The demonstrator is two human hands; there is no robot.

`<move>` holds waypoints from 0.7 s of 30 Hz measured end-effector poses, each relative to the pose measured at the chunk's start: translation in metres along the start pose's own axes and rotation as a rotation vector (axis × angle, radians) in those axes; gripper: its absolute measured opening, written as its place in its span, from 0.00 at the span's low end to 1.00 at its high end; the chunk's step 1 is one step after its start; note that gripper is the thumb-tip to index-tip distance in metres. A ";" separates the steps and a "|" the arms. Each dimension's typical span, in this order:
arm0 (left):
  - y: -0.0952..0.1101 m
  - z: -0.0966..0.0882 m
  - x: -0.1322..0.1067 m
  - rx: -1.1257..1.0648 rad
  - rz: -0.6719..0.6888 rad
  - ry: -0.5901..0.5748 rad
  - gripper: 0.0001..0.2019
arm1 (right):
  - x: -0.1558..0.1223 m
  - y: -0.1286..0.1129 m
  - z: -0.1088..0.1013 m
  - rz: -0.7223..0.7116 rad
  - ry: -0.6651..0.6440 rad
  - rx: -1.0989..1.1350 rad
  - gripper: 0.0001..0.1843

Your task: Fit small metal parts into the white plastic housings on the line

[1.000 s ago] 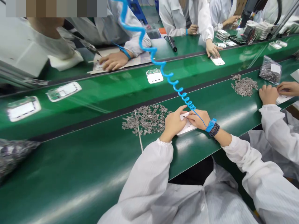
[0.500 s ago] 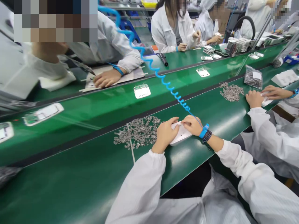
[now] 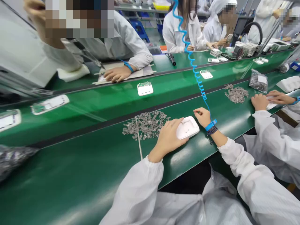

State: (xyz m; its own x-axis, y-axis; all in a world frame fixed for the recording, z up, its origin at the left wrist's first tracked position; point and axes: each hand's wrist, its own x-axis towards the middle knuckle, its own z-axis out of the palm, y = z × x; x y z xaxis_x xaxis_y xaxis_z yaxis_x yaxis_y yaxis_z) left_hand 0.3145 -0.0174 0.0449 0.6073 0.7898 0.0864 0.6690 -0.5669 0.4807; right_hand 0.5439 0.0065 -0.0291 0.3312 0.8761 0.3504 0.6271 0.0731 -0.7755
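Observation:
A white plastic housing (image 3: 188,128), shaped like a shallow tray with rounded corners, is tilted up off the green bench. My left hand (image 3: 169,134) grips it from the left side, thumb along the near edge. To the right of the housing and apart from it is my right hand (image 3: 202,116), its fingertips pinched together. Whatever those fingertips hold, if anything, is too small to make out. A blue wrist strap (image 3: 211,125) with a coiled blue cord (image 3: 198,82) is on my right wrist. Behind my left hand lies a pile of small metallic pieces (image 3: 147,124).
White housings with green circuit boards (image 3: 145,89) lie along the raised green strip (image 3: 112,104). At right, a co-worker's hands (image 3: 260,102) are beside another metallic pile (image 3: 237,94) and a clear bag (image 3: 258,81). A co-worker's hand (image 3: 117,74) rests opposite. Another bag (image 3: 14,159) sits at far left.
My right hand has come off the housing and moved right. My left hand has tilted the housing so its hollow side shows. The view has shifted slightly left.

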 end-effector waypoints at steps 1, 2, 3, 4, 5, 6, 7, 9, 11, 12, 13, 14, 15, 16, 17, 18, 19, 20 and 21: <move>0.002 -0.005 -0.003 -0.060 -0.014 -0.005 0.43 | 0.001 0.002 -0.001 0.008 0.005 0.006 0.11; 0.003 -0.011 -0.006 -0.124 -0.027 -0.018 0.45 | 0.002 0.004 -0.002 0.015 0.005 0.008 0.11; 0.004 -0.017 -0.008 -0.188 -0.039 -0.035 0.46 | 0.002 0.005 -0.002 0.022 0.001 0.008 0.11; 0.005 -0.022 -0.011 -0.248 -0.048 -0.049 0.47 | 0.003 0.006 -0.002 0.030 -0.007 0.009 0.11; 0.007 -0.027 -0.013 -0.303 -0.056 -0.057 0.48 | 0.003 0.007 -0.002 0.038 -0.016 0.014 0.11; 0.008 -0.032 -0.015 -0.350 -0.059 -0.060 0.48 | 0.003 0.007 -0.002 0.045 -0.023 0.021 0.11; 0.010 -0.036 -0.016 -0.392 -0.058 -0.056 0.49 | 0.003 0.006 -0.002 0.050 -0.030 0.030 0.11; 0.014 -0.042 -0.019 -0.462 -0.051 -0.048 0.50 | 0.003 0.005 -0.001 0.054 -0.031 0.043 0.11; 0.019 -0.048 -0.022 -0.500 -0.043 -0.050 0.50 | 0.001 0.004 -0.001 0.050 -0.029 0.041 0.11; 0.020 -0.052 -0.025 -0.498 -0.044 -0.049 0.50 | 0.001 0.004 -0.002 0.046 -0.025 0.036 0.11; 0.020 -0.055 -0.030 -0.476 -0.051 -0.045 0.50 | 0.000 0.004 -0.002 0.039 -0.019 0.031 0.10; 0.018 -0.060 -0.036 -0.434 -0.066 -0.032 0.49 | -0.001 0.004 -0.003 0.029 -0.008 0.027 0.10; 0.014 -0.064 -0.046 -0.376 -0.095 -0.008 0.49 | -0.002 0.004 -0.004 0.017 0.006 0.025 0.10; 0.007 -0.069 -0.058 -0.307 -0.139 0.024 0.47 | -0.003 0.004 -0.004 0.004 0.020 0.025 0.10; -0.004 -0.074 -0.072 -0.231 -0.206 0.071 0.46 | -0.004 0.004 -0.005 -0.007 0.030 0.026 0.10; -0.017 -0.079 -0.089 -0.159 -0.302 0.122 0.43 | -0.005 0.003 -0.006 -0.016 0.033 0.027 0.11; -0.033 -0.084 -0.107 -0.089 -0.422 0.173 0.40 | -0.006 0.002 -0.006 -0.025 0.028 0.028 0.11; -0.051 -0.089 -0.125 -0.010 -0.569 0.238 0.38 | -0.007 0.001 -0.005 -0.036 0.018 0.029 0.11; -0.068 -0.095 -0.143 0.076 -0.708 0.295 0.38 | -0.008 -0.001 -0.005 -0.050 0.004 0.031 0.11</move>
State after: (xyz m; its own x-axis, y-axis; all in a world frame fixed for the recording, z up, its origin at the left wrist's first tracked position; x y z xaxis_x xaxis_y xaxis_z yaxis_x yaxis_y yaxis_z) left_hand 0.1411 -0.0697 0.0823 -0.1088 0.9939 0.0153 0.8896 0.0905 0.4477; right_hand 0.5440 -0.0030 -0.0287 0.3028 0.8693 0.3906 0.6206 0.1312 -0.7731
